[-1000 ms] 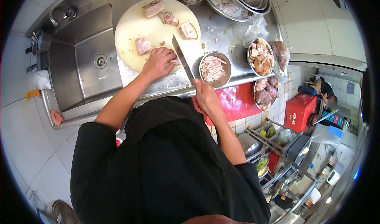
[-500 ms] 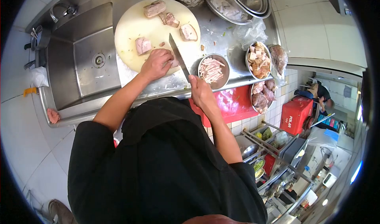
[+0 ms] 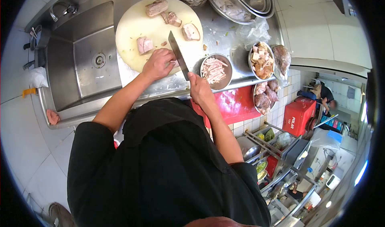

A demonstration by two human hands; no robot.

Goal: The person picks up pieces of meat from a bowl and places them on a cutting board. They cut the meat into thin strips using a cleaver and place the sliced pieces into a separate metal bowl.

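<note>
On a round white cutting board [image 3: 132, 24], my left hand [image 3: 159, 64] has its fingers curled over a small piece of pale meat [image 3: 175, 64], pressing it near the board's front edge. The knife [image 3: 178, 54] is gripped in my right hand [image 3: 200, 90], its broad blade close to the left fingertips. Larger meat pieces lie behind, among them a block [image 3: 144, 45] and a chunk [image 3: 190, 32]. A steel bowl [image 3: 229, 75] of thin meat strips [image 3: 214, 70] stands just right of the blade.
A steel sink [image 3: 92, 62] is at the left. Bowls of cubed meat [image 3: 262, 60] and larger meat pieces [image 3: 266, 96] are at the right, with plastic bags around. Below the counter edge sits a red container [image 3: 236, 106]. A person [image 3: 327, 94] is in the far right background.
My right hand and the knife have shifted slightly left, with the blade nearer my left fingers. My left hand has barely moved.
</note>
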